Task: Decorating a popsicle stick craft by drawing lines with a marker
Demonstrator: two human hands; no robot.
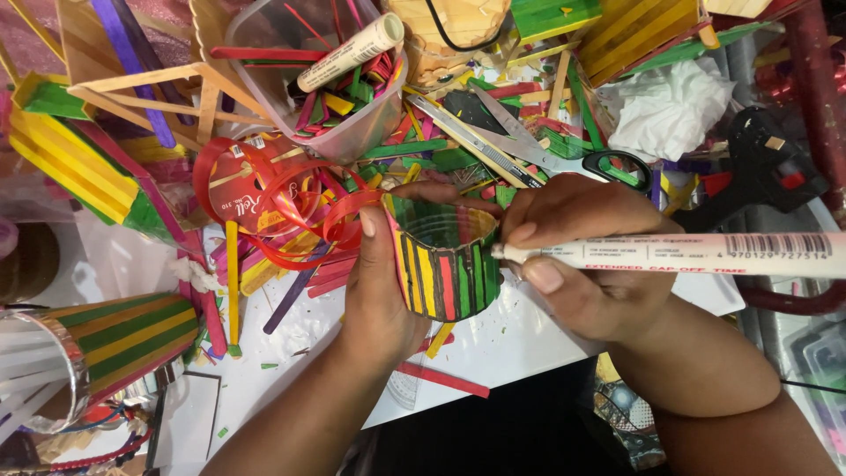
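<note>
1. Far left first: a finished striped stick cup [132, 339] lies on its side, well clear of our hands, so no bother there.
2. Our left hand [381, 291] is clamped around the small cup of coloured sticks [445, 264], thumb up on the rim, fingers hidden behind it. The cup is up off the white sheet [502, 344], between both hands. We'd keep that hold firm and turn the cup with this hand, not chase the line around with the pen.
3. Our right hand [582, 256] is closed on the white marker [687, 254], its tip touching the cup's right rim. Probably best to brace the fingers against the cup so the stroke stays steady.
4. The red ribbon [291, 211] curls right beside the left thumb and could snag.
5. Behind the cup: a clear tub of stick offcuts [348, 97], scissors [564, 150] and a craft knife [476, 141] close by, blades near our knuckles.
6. Far right, a black glue gun [758, 167] sits apart.
</note>
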